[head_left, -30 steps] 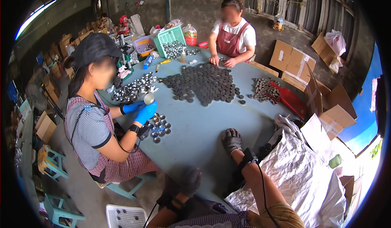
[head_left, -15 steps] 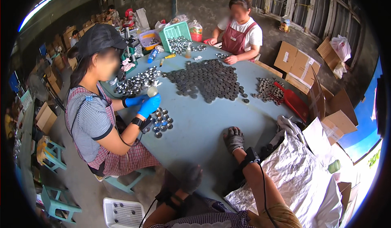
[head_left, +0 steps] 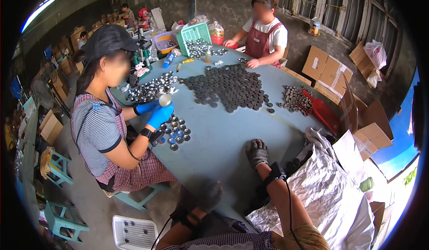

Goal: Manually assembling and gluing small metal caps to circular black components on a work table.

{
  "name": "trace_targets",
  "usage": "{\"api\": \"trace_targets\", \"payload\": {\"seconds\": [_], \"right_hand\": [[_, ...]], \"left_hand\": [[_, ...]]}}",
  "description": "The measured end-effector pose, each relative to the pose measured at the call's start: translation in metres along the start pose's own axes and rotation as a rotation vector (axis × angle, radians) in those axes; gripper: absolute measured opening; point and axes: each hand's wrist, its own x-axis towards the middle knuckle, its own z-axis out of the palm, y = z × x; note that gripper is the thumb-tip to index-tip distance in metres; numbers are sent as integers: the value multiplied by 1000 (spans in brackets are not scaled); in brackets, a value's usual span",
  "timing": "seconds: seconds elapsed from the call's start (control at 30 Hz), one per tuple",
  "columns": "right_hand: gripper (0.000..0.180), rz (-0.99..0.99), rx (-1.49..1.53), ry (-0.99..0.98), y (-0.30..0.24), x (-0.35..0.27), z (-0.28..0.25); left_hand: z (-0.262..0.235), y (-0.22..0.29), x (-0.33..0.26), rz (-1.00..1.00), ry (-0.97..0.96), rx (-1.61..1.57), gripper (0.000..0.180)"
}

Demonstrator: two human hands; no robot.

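My right hand (head_left: 257, 154), in a grey glove with bare fingertips, rests on the blue-grey table (head_left: 223, 147), fingers laid out flat and nothing in it. My left hand (head_left: 210, 197), in a dark glove, is at the table's near edge; shadow and blur hide how its fingers lie. Beyond both hands spreads a large patch of dark round caps (head_left: 228, 87). To the left, a co-worker in blue gloves holds a pale round cup (head_left: 165, 100) above a group of shiny metal cups (head_left: 178, 134).
A red dustpan (head_left: 324, 111) lies at the right beside a pile of small metal parts (head_left: 295, 99). A silvery white sack (head_left: 321, 196) hangs by my right arm. Another co-worker (head_left: 263, 35) sits at the far side. A white basket (head_left: 134, 232) stands low on the left.
The left co-worker's gloved hands and the pale cup have shifted slightly. The far co-worker's hand near the table edge has moved a little. My own hands stay in place.
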Motion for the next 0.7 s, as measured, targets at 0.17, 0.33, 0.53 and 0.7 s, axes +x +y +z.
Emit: {"api": "trace_targets", "payload": {"seconds": [0.17,0.33,0.53,0.7], "right_hand": [[53,6,4,-18,-2,1,0],[53,-2,-16,0,2,1,3],[53,2,-17,-4,0,2,3],[52,-3,-30,21,2,2,5]], "left_hand": [[-2,1,1,22,6,17,10],[-2,1,1,14,-20,26,10],[-4,2,3,15,-27,45,9],[-6,6,6,-4,-41,10,10]]}}
